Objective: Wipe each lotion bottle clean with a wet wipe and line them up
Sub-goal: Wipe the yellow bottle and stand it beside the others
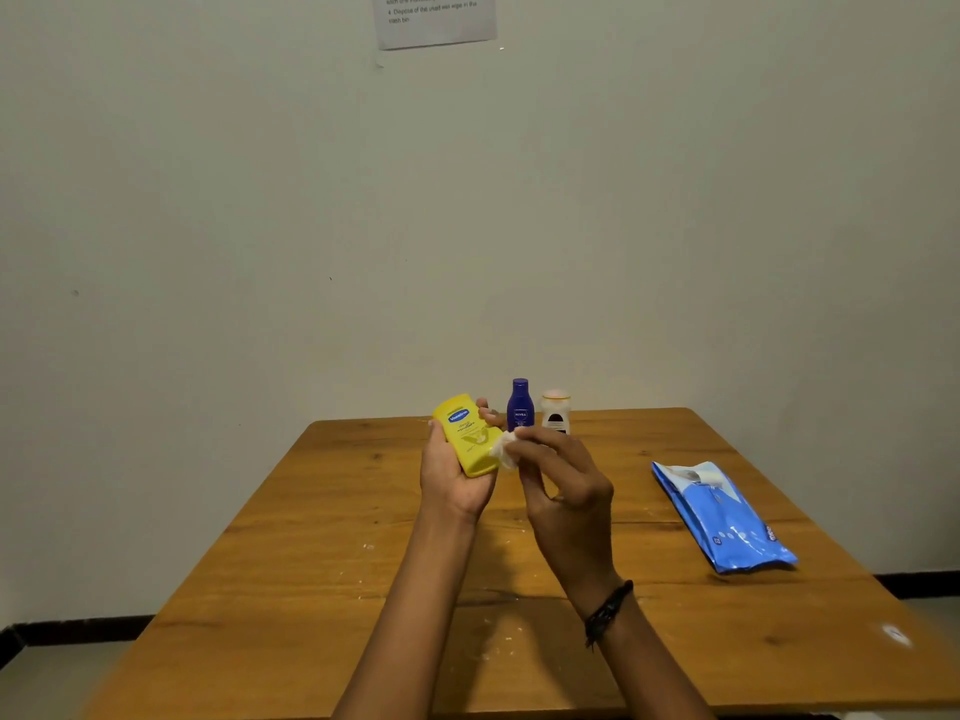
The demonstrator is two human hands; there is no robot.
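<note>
My left hand [453, 472] grips a yellow lotion bottle [467, 433] and holds it tilted above the wooden table [322, 553]. My right hand [558, 483] pinches a small white wet wipe [503, 450] against the bottle's lower right side. A dark blue lotion bottle [520, 405] stands upright near the table's far edge. Just right of it stands a small pale bottle [555, 413] with a dark label.
A blue pack of wet wipes [722, 517] lies on the right side of the table. The wall rises close behind the far edge, with a printed sheet [434, 18] taped high up. A small white scrap [894, 635] lies near the front right corner.
</note>
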